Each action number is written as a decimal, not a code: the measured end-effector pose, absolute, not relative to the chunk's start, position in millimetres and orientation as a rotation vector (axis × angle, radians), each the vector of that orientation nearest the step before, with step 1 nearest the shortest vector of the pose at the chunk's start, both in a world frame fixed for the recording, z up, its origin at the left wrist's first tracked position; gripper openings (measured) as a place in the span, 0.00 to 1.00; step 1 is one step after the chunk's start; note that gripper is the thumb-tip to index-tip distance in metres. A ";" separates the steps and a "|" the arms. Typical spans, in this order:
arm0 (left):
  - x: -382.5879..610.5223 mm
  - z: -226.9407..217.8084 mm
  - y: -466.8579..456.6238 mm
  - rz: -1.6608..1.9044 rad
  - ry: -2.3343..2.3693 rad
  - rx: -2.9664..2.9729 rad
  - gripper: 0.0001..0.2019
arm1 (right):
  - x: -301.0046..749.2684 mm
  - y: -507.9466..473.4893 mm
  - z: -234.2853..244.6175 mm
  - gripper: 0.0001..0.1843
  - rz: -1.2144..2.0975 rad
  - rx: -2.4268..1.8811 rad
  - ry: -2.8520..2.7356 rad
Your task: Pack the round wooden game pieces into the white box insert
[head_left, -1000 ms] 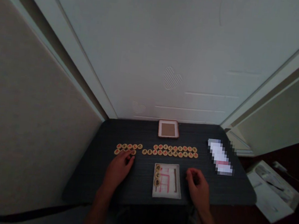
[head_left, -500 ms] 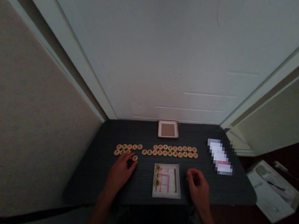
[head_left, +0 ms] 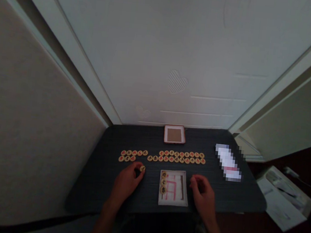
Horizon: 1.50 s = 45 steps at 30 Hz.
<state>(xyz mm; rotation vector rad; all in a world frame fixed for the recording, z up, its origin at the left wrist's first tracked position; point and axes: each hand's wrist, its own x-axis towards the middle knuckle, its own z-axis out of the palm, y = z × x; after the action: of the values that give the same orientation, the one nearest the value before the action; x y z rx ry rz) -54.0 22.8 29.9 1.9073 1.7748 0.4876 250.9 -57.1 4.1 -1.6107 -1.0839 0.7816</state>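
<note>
Between the thumb and fingers of my left hand point(head_left: 128, 180) is a round wooden Chinese chess piece point(head_left: 142, 169) with a dark character, just below the left rows. My right hand point(head_left: 204, 195) rests at the right side of a shallow white box point(head_left: 185, 197), its fingers curled together, with nothing visible in them. Inside the box, three dark-lettered pieces point(head_left: 163, 182) stand in a column along the left wall. Pink lines are marked on the box floor. Two rows of chess pieces point(head_left: 177, 159) with red or dark characters lie beyond the box, and shorter rows point(head_left: 134, 153) lie to the left.
An orange-rimmed tray or lid point(head_left: 176, 126) sits at the back of the dark table point(head_left: 98, 184), against a white panel point(head_left: 150, 56). A blurred-out pale object point(head_left: 228, 163) lies on the right. An opened white box point(head_left: 288, 201) is beyond the table's right edge.
My left hand has drawn the chess piece slightly right and toward me, away from the left rows, uncovering the pieces there. My right hand has shifted a little left, toward the box.
</note>
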 end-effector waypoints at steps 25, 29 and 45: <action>27.5 60.7 -11.5 0.776 0.989 1.196 0.13 | 202.4 -55.4 42.1 0.07 0.671 -1.250 -1.568; 26.4 58.8 -13.3 0.765 0.957 1.177 0.13 | 203.6 -55.8 41.0 0.06 0.671 -1.251 -1.551; 26.4 59.2 -14.1 0.697 0.965 1.103 0.21 | 205.1 -56.6 33.6 0.08 0.926 -1.331 -1.330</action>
<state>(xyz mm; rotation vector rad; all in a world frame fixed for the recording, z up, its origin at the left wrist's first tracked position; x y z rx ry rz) 26.4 -14.1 59.2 1.1025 0.9648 0.6967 205.1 -56.6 33.6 -1.3313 -1.3296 0.9263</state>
